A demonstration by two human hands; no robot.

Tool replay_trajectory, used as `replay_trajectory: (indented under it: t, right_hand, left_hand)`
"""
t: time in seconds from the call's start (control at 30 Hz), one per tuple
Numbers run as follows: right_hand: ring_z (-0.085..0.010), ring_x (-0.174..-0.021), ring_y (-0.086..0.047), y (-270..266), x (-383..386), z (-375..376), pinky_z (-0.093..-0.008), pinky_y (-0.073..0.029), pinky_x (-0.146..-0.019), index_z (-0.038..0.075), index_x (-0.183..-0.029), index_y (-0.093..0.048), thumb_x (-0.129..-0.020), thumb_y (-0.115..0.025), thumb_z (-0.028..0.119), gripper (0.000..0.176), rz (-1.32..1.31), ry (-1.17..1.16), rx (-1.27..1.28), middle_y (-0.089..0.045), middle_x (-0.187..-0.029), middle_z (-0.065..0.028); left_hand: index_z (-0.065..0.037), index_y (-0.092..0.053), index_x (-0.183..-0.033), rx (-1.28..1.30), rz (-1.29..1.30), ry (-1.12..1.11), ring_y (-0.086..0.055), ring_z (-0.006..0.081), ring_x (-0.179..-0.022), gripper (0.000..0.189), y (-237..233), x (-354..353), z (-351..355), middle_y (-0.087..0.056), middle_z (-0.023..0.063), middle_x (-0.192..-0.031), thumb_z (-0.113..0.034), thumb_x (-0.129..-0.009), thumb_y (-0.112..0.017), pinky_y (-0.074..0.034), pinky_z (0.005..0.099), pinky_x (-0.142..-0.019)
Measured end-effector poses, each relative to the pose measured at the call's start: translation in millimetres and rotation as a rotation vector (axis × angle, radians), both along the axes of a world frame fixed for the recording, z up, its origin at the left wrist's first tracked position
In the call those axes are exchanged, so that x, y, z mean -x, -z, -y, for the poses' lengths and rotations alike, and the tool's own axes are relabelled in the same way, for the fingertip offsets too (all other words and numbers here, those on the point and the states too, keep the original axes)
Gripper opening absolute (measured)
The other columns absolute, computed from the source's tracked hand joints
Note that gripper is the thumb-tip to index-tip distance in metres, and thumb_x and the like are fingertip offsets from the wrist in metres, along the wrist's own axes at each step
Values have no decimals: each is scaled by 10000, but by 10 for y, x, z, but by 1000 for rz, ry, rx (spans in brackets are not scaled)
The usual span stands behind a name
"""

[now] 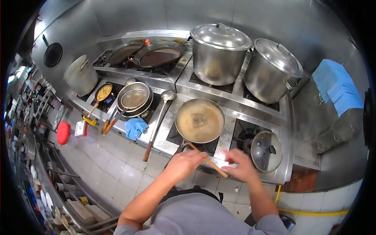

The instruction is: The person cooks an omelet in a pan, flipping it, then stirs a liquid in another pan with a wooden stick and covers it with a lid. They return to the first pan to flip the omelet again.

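Stick [216,168] is grasped by left hand [186,164] at front edge of stove [226,141]; grip of blurred right hand [242,167] is indeterminable.

- Shirt [203,213], bottom centre: plain grey
- Stick [213,166], lower centre: orange-brown
- Liquid [203,125], centre: cloudy beige, tan patches
- Pots [217,64], upper right: silver-grey
- Towels [337,87], right: light blue
- Cloth [136,128], left of centre: light blue
- Knob [272,149], lower right: black
- Rounded thing [64,133], left: red
- Food [104,92], left of centre: golden yellow
- Hose [313,213], lower right: bright yellow
- Surface [157,143], centre: silver
- Floor [100,168], lower left: pale tiles, darker grid lines
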State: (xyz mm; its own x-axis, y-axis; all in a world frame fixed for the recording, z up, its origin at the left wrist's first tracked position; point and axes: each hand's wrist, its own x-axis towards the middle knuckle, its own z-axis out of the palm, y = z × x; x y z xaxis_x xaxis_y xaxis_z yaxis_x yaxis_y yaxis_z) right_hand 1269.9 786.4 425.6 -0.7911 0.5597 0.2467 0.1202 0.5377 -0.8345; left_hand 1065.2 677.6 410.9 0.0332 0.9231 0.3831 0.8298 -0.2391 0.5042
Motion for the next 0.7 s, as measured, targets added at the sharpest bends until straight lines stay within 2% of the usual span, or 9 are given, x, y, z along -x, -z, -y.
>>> replay_trajectory:
  t: [0.13,0.23,0.27,0.33,0.4,0.47,0.53,0.6,0.7]
  right_hand:
    - [-194,-639,-521,-4,315,181,-263,-427,-578,77,-926,-594,-700,-649,103,235,-74,-37,-184,-548,-780,-77]
    - [-202,-630,-535,-39,434,-57,-281,-425,-540,55,-838,-600,-757,-582,97,93,-112,270,-284,-574,-765,-88]
    - [-197,-624,-538,-4,464,-209,-279,-426,-549,45,-831,-596,-766,-570,92,84,-134,342,-258,-581,-752,-89]
    - [-198,-595,-539,100,525,-519,-276,-425,-557,49,-839,-595,-791,-549,154,124,-70,473,-268,-577,-686,-88]
    - [-218,-602,-558,195,622,-746,-288,-431,-566,54,-843,-592,-801,-534,187,151,51,518,-254,-582,-675,-89]
    - [-228,-612,-567,335,756,-880,-296,-434,-569,54,-845,-590,-804,-529,192,156,33,522,-249,-586,-679,-93]
    - [-238,-623,-576,391,854,-954,-304,-436,-573,54,-846,-588,-806,-525,197,161,13,529,-244,-590,-684,-98]
    - [-241,-653,-587,406,928,-1007,-316,-440,-579,51,-842,-586,-810,-518,207,173,57,518,-260,-598,-707,-105]
    - [-258,-659,-584,469,1044,-1085,-323,-443,-583,47,-839,-586,-810,-518,214,183,25,502,-254,-598,-710,-110]
  left_hand:
    - [-76,-531,-992,-11,29,98,-573,268,-720,239,4,1,-222,-572,94,-782,-121,-757,-544,-469,354,-615]
    - [-75,-544,-1033,-90,133,-63,-578,260,-705,281,-31,115,-253,-588,100,-780,-134,-761,-581,-469,325,-610]
    - [-75,-544,-1033,-96,139,-68,-578,260,-705,281,-21,199,-207,-588,100,-780,-134,-761,-581,-469,325,-610]
    - [-81,-521,-1084,67,335,-256,-578,255,-725,327,28,433,-46,-591,115,-812,-176,-776,-573,-467,333,-642]
    - [-70,-546,-1055,29,479,-348,-588,220,-721,277,89,674,179,-602,113,-834,-139,-787,-560,-466,301,-639]
    - [-52,-560,-1028,65,579,-469,-588,164,-704,233,570,1000,484,-606,90,-798,-111,-803,-539,-464,263,-614]
    - [-22,-554,-1024,99,837,-644,-512,67,-594,218,829,1139,856,-565,27,-711,-119,-842,-485,-422,193,-523]
    - [-27,-554,-1018,196,784,-766,-492,64,-545,217,1212,1295,1332,-555,28,-680,-133,-847,-475,-411,199,-474]
    - [-22,-558,-963,345,838,-961,-483,78,-475,223,2230,1340,2230,-550,41,-657,-200,-852,-482,-400,221,-414]
